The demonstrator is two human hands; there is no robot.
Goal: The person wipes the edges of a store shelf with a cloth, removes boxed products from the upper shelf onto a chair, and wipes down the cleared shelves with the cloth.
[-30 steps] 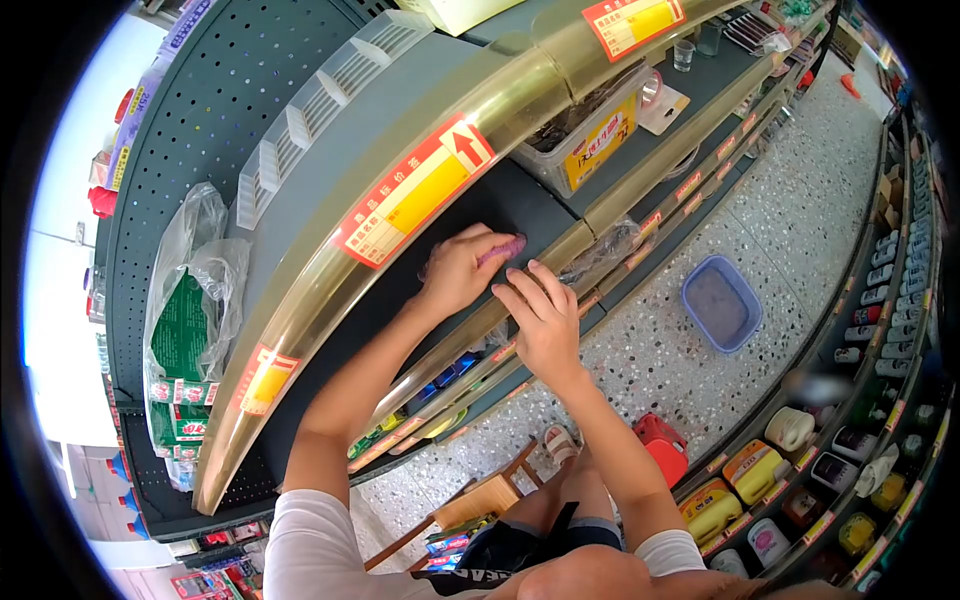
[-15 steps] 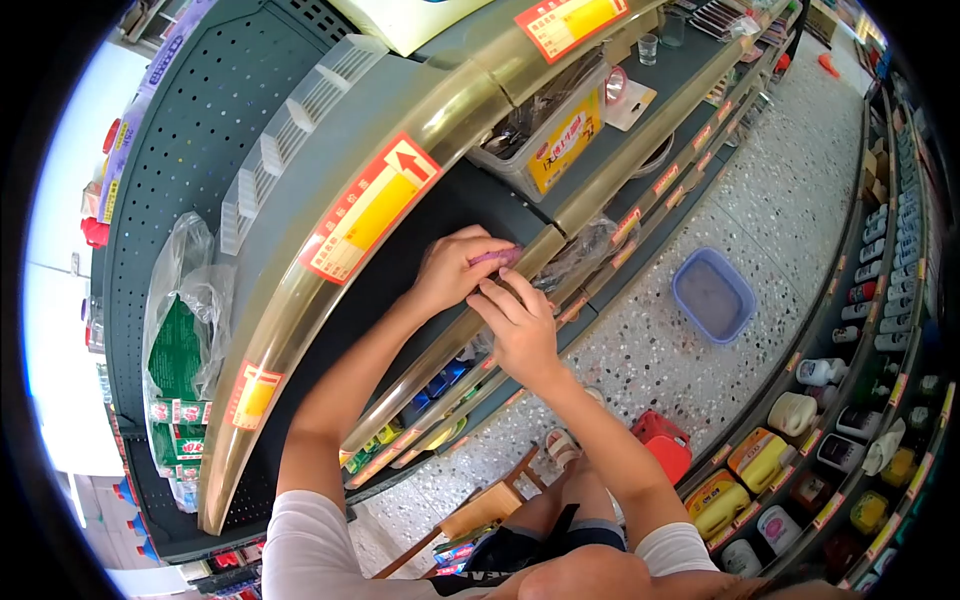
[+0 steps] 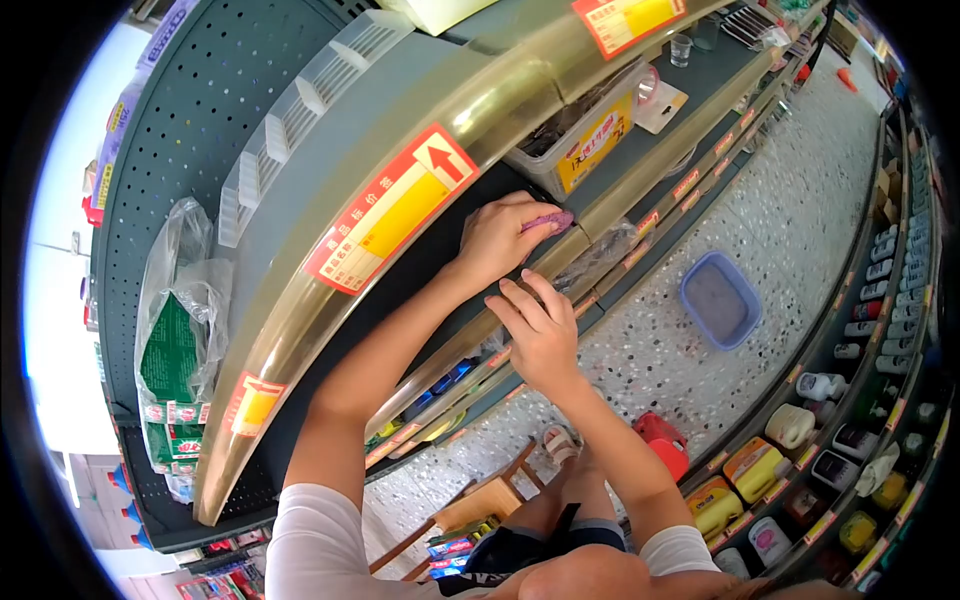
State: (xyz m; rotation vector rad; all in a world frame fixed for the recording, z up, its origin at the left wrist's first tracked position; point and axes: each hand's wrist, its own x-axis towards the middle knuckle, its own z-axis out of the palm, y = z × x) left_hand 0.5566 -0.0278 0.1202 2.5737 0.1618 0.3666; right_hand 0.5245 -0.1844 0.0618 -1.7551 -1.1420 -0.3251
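Left hand (image 3: pixel 500 235) has a purple cloth (image 3: pixel 553 222) bunched in its fingers, probably for better grip against the shelf (image 3: pixel 412 282) under it. Right hand (image 3: pixel 545 340) is just beside, nearer the body, loosely curled, nothing visible held; can't tell if it's bracing on the rail (image 3: pixel 610 204).

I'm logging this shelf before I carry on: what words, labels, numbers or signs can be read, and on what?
"商品标价签": large price tag on the shelf edge, with a red arrow sign.
"商品名称": same tag, smaller.
Too blurred to read surely: the tub's label.
Too small or blurred: the green pack, purple pack and bottles.
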